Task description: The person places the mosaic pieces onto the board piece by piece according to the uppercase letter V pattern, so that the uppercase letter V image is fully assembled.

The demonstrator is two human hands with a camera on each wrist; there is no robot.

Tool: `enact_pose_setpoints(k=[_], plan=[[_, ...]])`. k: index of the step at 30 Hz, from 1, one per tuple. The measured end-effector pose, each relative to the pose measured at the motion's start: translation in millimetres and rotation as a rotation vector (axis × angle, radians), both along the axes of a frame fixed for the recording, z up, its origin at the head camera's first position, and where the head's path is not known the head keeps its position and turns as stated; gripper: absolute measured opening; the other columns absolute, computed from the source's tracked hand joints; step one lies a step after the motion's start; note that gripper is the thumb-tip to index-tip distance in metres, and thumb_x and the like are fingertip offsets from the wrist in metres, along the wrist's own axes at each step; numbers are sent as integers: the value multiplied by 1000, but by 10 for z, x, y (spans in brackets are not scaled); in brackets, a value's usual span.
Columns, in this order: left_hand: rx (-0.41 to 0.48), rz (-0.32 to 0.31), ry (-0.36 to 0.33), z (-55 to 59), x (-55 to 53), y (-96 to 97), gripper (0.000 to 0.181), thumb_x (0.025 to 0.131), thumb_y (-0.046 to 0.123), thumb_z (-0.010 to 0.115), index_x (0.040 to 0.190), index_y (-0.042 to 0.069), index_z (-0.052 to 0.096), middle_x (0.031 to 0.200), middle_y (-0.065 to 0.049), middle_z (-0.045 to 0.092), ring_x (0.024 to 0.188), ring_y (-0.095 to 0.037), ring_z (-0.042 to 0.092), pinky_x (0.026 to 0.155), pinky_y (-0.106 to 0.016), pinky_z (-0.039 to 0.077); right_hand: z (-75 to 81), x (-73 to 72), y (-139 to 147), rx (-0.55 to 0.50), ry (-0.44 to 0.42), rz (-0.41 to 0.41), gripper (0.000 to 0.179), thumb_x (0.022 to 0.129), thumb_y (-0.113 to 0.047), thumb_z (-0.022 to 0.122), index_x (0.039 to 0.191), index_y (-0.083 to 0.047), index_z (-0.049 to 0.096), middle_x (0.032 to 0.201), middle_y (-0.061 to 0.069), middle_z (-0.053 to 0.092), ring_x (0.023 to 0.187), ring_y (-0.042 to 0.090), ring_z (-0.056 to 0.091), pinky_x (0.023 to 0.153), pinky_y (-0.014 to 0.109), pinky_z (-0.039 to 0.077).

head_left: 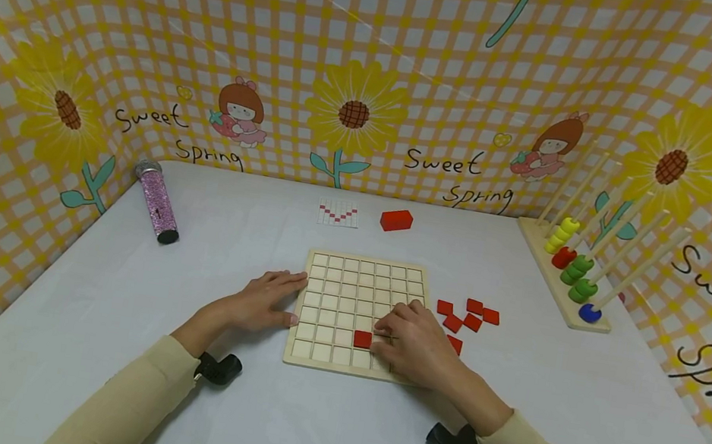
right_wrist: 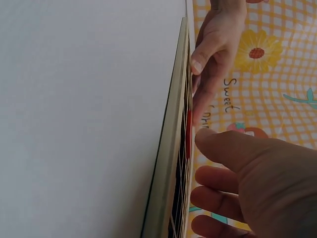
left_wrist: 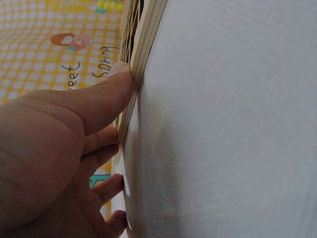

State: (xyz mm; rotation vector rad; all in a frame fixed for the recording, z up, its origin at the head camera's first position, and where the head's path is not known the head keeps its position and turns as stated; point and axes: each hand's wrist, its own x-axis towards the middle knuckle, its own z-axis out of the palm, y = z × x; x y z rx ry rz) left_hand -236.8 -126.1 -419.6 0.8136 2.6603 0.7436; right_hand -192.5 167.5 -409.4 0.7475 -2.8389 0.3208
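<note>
A square wooden grid board [head_left: 327,317] lies flat on the white table. One red square tile [head_left: 362,340] sits in a cell of its second row from the front. My left hand [head_left: 257,301] rests at the board's left edge, thumb and fingertips touching the rim with fingers spread; the left wrist view shows the thumb [left_wrist: 121,79] against the wooden side. Over the board's right part hovers my right hand [head_left: 417,342], thumb and bent fingers just right of the red tile. In the right wrist view its fingers [right_wrist: 215,201] are apart, with nothing seen between them.
Several loose red tiles [head_left: 472,321] lie right of the board. Behind it are a pattern card [head_left: 339,213] and a red block [head_left: 396,220]. A glittery pink microphone [head_left: 158,202] lies at the back left; a peg stand with coloured beads [head_left: 569,277] stands at the right.
</note>
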Motion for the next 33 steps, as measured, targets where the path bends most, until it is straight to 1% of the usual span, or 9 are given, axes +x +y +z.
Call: enact_pose_setpoints(k=[5, 10, 11, 14, 17, 21, 24, 30, 33], plan=[[-4, 4, -2, 1, 0, 0, 71, 92, 31, 60, 150, 8, 25, 158, -8, 22, 145, -38, 13, 110, -63, 16, 23, 4, 100, -23, -3, -23, 29, 73, -30, 79, 96, -14, 72, 94, -1, 67, 87, 15, 47, 73, 29, 42], [-4, 1, 0, -5, 0, -1, 71, 92, 31, 60, 150, 8, 25, 158, -9, 22, 145, -38, 14, 111, -62, 16, 34, 9, 209, -33, -10, -45, 28, 74, -29, 78, 97, -12, 72, 94, 0, 67, 86, 15, 47, 72, 29, 42], [-4, 0, 0, -6, 0, -2, 71, 92, 31, 60, 150, 8, 25, 158, -9, 22, 145, -38, 14, 111, -62, 16, 34, 10, 234, -35, -13, -48, 29, 74, -29, 78, 97, -12, 72, 95, 0, 66, 88, 16, 48, 75, 30, 44], [-2, -2, -1, -10, 0, -5, 71, 92, 32, 60, 150, 8, 25, 158, -9, 22, 145, -38, 14, 110, -63, 16, 36, 8, 305, -48, -19, -49, 30, 74, -29, 78, 97, -11, 72, 96, 1, 66, 91, 19, 49, 78, 34, 44], [0, -3, 0, -13, -2, -7, 71, 92, 32, 59, 150, 8, 25, 158, -9, 22, 145, -38, 14, 110, -64, 16, 26, 0, 375, -36, -16, -63, 31, 74, -29, 79, 97, -10, 72, 96, 1, 66, 95, 21, 51, 80, 36, 45], [-6, 0, 4, -16, -7, -5, 71, 92, 33, 59, 150, 9, 25, 158, -8, 22, 145, -38, 14, 110, -63, 16, 26, 2, 472, -29, -3, -89, 32, 73, -29, 79, 97, -10, 72, 95, 1, 66, 90, 19, 49, 74, 33, 43], [-11, 4, 7, -18, -10, -1, 71, 92, 32, 59, 150, 9, 25, 158, -7, 22, 145, -38, 14, 111, -62, 17, 38, 17, 552, -48, 2, -92, 32, 72, -28, 80, 98, -9, 72, 95, 3, 66, 86, 19, 46, 71, 33, 39], [-11, 4, 5, -28, -16, 2, 71, 92, 32, 60, 150, 9, 25, 158, -7, 21, 145, -37, 14, 112, -61, 15, 22, 40, 694, -52, -11, -127, 35, 73, -28, 80, 100, -9, 71, 94, 5, 64, 92, 22, 48, 77, 40, 44], [-12, 3, 7, -32, -20, 1, 71, 92, 32, 60, 150, 9, 25, 158, -7, 22, 145, -37, 14, 112, -61, 16, 16, 39, 750, -36, -12, -141, 35, 72, -27, 81, 101, -9, 71, 93, 5, 63, 91, 22, 48, 75, 39, 43]])
